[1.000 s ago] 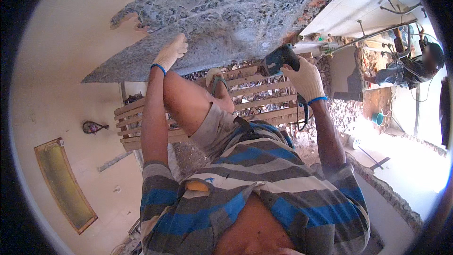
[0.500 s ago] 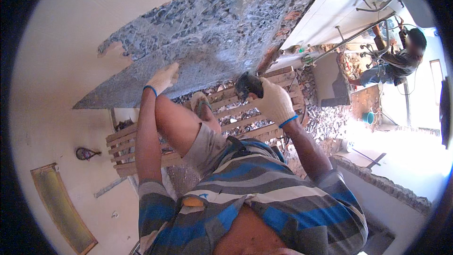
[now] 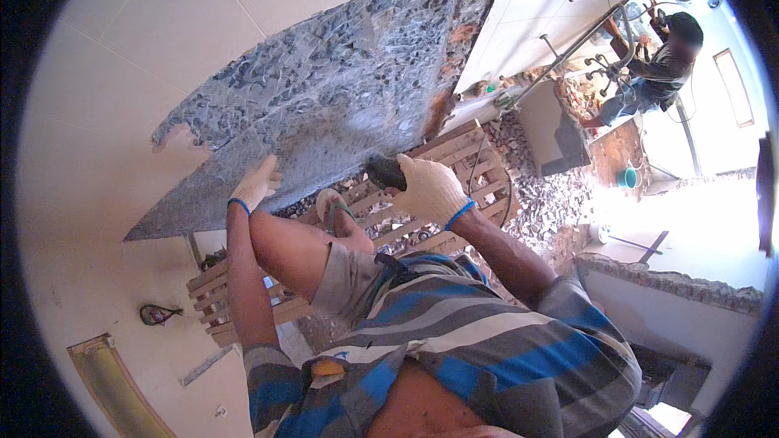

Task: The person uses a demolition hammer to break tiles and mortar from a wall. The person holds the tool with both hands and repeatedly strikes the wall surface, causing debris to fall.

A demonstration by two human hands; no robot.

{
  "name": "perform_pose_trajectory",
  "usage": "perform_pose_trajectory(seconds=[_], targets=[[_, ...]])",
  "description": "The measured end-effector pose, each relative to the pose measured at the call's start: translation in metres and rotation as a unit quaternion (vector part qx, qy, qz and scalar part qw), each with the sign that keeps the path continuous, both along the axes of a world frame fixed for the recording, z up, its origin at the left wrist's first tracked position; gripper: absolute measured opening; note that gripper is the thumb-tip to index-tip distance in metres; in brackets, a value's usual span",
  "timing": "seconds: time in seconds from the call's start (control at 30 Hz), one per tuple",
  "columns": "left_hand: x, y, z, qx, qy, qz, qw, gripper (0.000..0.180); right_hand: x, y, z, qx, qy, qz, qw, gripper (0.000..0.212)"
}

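Note:
My right hand (image 3: 430, 188), in a cream knit glove with a blue cuff, is closed round a dark, rounded hand-held tool (image 3: 385, 172). Its exact kind does not show. The tool is at the lower edge of a bare grey wall patch (image 3: 324, 73), rough and chipped above, smoother below; whether it touches is unclear. Similarly gloved, my left hand (image 3: 258, 183) is open above my bent knee, its fingers extended by the smooth part of the patch. My sandalled foot (image 3: 337, 211) rests on a slatted wooden platform (image 3: 446, 146).
Rubble (image 3: 552, 203) covers the floor right of the platform, by a grey slab (image 3: 552, 130). Another person (image 3: 661, 73) works at the far right near metal pipes (image 3: 604, 73). A teal bucket (image 3: 627, 178) stands below them. A broken low wall (image 3: 673, 284) lies at right.
My right hand and the tool have moved left and slightly down along the patch's lower edge. My left hand has also shifted left and down. The whole view has tilted.

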State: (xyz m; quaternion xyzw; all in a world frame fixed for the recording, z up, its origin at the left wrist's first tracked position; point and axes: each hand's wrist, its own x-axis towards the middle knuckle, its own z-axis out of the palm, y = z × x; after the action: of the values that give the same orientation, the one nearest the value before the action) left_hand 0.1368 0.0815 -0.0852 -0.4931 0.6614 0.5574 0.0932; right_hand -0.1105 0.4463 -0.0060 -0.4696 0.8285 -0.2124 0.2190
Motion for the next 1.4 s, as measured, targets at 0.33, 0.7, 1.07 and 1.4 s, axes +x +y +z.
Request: perform_pose_trajectory(seconds=[0.33, 0.7, 1.07, 1.4], targets=[[0.016, -0.006, -0.009, 0.021, 0.012, -0.029, 0.999, 0.088, -0.008, -0.018, 0.006, 0.008, 0.012, 0.002, 1.0, 0.05], [0.013, -0.003, -0.007, -0.004, -0.03, -0.059, 0.998, 0.089, -0.01, -0.028, 0.017, 0.08, 0.035, 0.075, 0.993, 0.075], [0.009, 0.007, -0.002, 0.001, -0.004, -0.047, 0.999, 0.086, -0.052, -0.008, -0.005, 0.075, -0.016, 0.176, 0.981, 0.062], [0.005, 0.021, 0.008, 0.01, 0.011, -0.045, 0.999, 0.088, -0.053, 0.031, 0.027, 0.08, 0.0, 0.085, 0.993, 0.055]])
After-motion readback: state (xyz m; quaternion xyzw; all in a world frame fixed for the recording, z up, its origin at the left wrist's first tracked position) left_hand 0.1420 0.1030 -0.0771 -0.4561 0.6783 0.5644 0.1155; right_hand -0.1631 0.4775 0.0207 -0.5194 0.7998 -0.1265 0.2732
